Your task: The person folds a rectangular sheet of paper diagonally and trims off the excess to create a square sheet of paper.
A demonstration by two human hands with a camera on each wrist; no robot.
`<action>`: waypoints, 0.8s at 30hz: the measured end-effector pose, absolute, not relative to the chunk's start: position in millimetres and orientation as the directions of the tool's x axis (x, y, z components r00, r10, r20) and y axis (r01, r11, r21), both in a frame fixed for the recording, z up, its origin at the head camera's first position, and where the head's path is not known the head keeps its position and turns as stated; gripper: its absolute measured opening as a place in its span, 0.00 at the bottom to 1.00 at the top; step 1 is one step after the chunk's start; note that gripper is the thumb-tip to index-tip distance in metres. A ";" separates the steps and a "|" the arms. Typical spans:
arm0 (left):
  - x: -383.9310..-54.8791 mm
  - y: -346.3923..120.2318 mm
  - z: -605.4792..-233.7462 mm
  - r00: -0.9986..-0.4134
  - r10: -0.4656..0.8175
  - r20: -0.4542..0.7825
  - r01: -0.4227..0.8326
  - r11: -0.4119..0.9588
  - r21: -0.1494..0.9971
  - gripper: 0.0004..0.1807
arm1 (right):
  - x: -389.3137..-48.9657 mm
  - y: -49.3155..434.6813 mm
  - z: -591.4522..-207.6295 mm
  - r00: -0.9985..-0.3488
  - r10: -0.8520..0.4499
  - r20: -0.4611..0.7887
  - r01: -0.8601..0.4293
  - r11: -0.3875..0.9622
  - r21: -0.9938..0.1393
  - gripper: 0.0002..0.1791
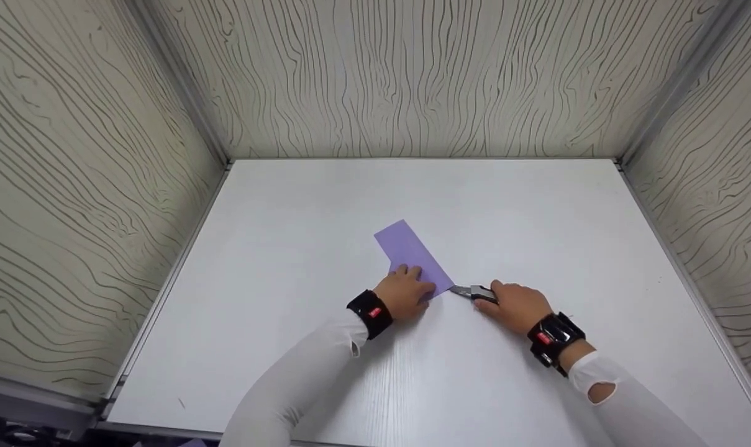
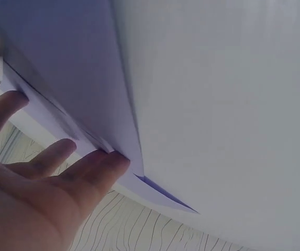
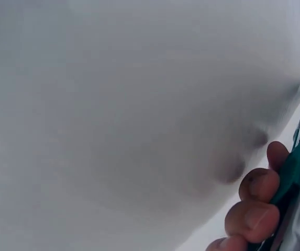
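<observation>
Right grip [image 1: 519, 307] curls round a utility knife [image 1: 482, 293], apparently cutting purple paper [image 1: 411, 251] to its left; left grip [image 1: 405, 295], fingers spread, presses it; steady slicing seems needed next.

White worktop [image 1: 276, 211], short dark mark [image 1: 181, 403] near its front left corner, tiny specks [image 1: 659, 279] toward the right edge. Back panel [image 1: 400, 74], left panel [image 1: 83, 155], right panel [image 1: 729, 161]: all pale, dark wavy wood-grain lines. Grey posts at both back corners, left post [image 1: 179, 81] and right post [image 1: 676, 81]. Dark clutter [image 1: 24, 434] bottom left, below worktop level, too dim to identify.
</observation>
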State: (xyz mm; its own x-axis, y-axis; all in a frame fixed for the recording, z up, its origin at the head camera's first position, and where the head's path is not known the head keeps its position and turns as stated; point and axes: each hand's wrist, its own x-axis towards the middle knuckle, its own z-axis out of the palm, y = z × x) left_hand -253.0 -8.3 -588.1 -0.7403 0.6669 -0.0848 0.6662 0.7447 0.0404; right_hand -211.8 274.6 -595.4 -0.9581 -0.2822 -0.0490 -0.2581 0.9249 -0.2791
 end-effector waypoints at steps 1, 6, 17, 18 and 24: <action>-252.8 -8.2 -587.4 -0.742 0.665 -0.083 0.664 0.747 0.044 0.16 | -211.9 274.8 -595.1 -0.957 -0.285 -0.048 -0.261 0.925 -0.275 0.25; -252.7 -8.0 -584.2 -0.744 0.663 -0.082 0.662 0.748 0.052 0.15 | -212.4 277.2 -595.6 -0.959 -0.283 -0.032 -0.263 0.924 -0.276 0.25; -252.0 -11.7 -586.9 -0.730 0.679 -0.078 0.677 0.734 0.053 0.15 | -213.2 282.5 -602.4 -0.949 -0.314 -0.026 -0.296 0.916 -0.270 0.24; -252.2 -12.2 -586.5 -0.728 0.681 -0.079 0.679 0.732 0.057 0.15 | -213.2 282.7 -601.9 -0.948 -0.316 -0.025 -0.298 0.916 -0.268 0.24; -255.3 -13.6 -588.2 -0.703 0.707 -0.077 0.703 0.707 0.079 0.15 | -214.0 281.7 -599.6 -0.944 -0.331 -0.015 -0.317 0.915 -0.251 0.24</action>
